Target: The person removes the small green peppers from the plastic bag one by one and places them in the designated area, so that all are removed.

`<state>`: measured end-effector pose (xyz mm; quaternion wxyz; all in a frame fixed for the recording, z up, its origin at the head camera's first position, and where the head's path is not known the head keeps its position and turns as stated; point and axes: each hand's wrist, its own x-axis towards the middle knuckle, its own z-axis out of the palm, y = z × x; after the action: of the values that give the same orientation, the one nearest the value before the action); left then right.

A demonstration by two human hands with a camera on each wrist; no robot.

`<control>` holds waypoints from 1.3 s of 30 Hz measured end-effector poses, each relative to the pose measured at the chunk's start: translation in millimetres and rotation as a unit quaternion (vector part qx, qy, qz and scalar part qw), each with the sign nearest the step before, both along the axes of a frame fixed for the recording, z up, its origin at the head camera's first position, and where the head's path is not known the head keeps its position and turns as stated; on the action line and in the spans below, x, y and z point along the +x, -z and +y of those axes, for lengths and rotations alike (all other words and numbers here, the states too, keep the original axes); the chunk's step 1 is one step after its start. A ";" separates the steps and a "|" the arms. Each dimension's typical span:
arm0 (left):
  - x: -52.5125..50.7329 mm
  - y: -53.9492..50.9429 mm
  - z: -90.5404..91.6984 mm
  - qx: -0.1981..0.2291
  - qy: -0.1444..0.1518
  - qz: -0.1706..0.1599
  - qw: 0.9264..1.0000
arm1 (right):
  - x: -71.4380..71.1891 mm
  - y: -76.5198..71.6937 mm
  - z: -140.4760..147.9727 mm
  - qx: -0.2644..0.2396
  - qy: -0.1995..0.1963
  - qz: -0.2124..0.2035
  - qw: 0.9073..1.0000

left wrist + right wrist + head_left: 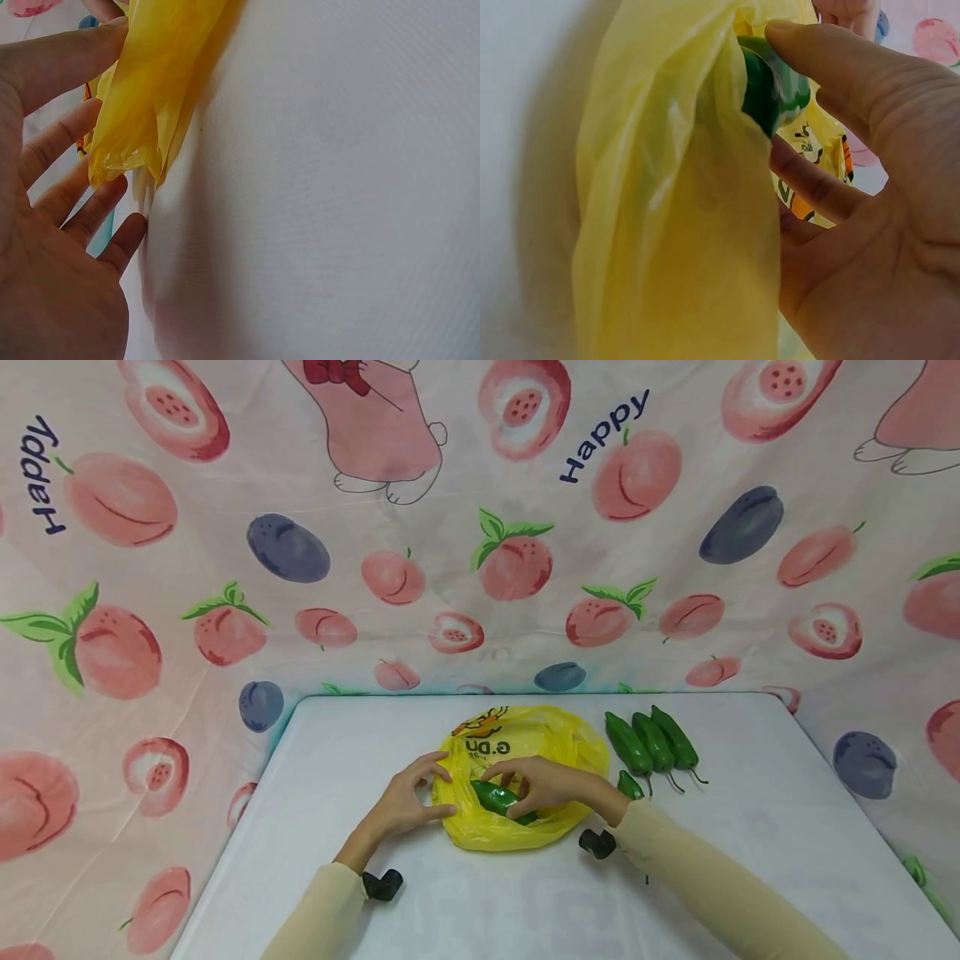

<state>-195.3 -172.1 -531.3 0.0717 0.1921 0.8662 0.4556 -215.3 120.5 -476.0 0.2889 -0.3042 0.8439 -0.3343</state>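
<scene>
A yellow plastic bag (pixel 487 837) with printed lettering lies mouth up on the white table. At the bag's mouth, a green pepper (pixel 491 795) is in my right hand (pixel 551 783), held between thumb and fingers. The right wrist view shows the thumb against the pepper (pixel 761 90), while bag film covers its lower part. My left hand (pixel 405 802) touches the bag's left side, its fingers spread and fairly straight. In the left wrist view those fingertips lie along the yellow film (pixel 165 82). The inside of the bag is mostly hidden.
Three green peppers (pixel 656 742) lie side by side right of the bag, stems toward me. Another pepper (pixel 628 785) is partly hidden by the right forearm. A fruit-print cloth (pixel 450 527) hangs behind the table (pixel 360 727).
</scene>
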 end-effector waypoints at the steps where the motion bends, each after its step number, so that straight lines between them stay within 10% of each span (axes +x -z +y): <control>1: 0.0 0.2 0.0 0.001 0.001 0.000 1.000 | 0.1 0.6 -0.4 0.001 -0.002 0.002 1.000; 39: -1.5 4.9 -2.0 -0.012 0.010 0.020 1.000 | -3.3 5.9 0.1 0.013 -0.008 0.021 1.000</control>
<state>-196.8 -174.1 -536.2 0.0610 0.2090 0.8708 0.4407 -218.6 120.7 -481.9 0.2775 -0.3139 0.8517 -0.3148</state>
